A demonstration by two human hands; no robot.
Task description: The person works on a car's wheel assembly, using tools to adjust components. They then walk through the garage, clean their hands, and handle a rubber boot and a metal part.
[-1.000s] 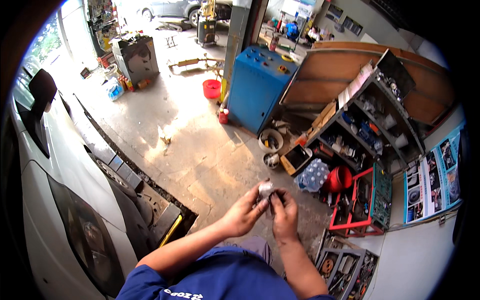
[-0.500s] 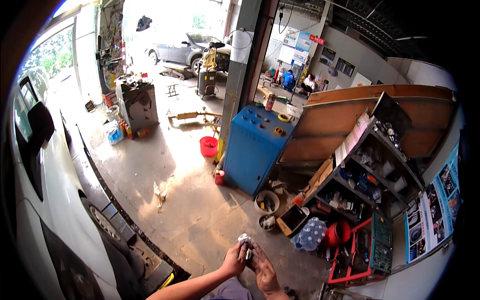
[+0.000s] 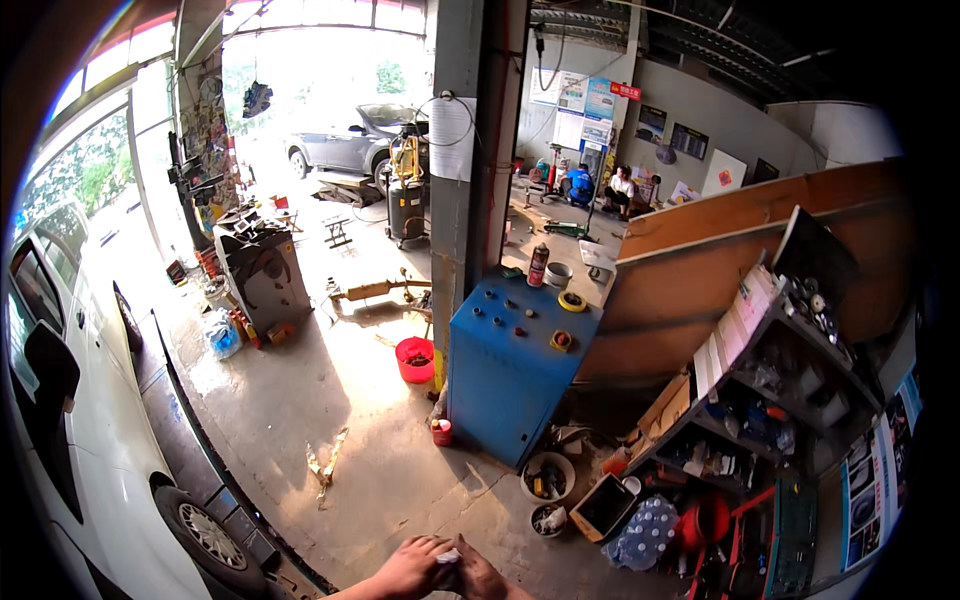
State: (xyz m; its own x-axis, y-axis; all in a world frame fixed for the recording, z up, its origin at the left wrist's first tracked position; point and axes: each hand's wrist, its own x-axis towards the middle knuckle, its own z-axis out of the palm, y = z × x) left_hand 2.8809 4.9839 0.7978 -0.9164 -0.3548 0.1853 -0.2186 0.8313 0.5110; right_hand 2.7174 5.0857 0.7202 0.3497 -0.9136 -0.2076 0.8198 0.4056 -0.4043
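Observation:
At the bottom edge, my left hand [image 3: 408, 568] and my right hand [image 3: 482, 577] are pressed together around a small pale object [image 3: 447, 557]. Only a sliver of it shows between the fingers, so its kind is unclear. Both hands are cut off by the frame edge and hang over the concrete floor [image 3: 330, 420], just right of the white car [image 3: 95, 470] and its front wheel [image 3: 210, 535].
A blue metal cabinet [image 3: 515, 370] stands ahead, a red bucket [image 3: 414, 358] to its left. Cluttered shelves [image 3: 770, 420], tool trays and bowls of small parts [image 3: 547, 478] fill the right. A grey machine [image 3: 262, 270] and a parked car [image 3: 345, 140] lie farther off; people sit at the back.
The view has tilted upward, so my hands have slid from mid-frame to the bottom edge. They stay closed together on the small object.

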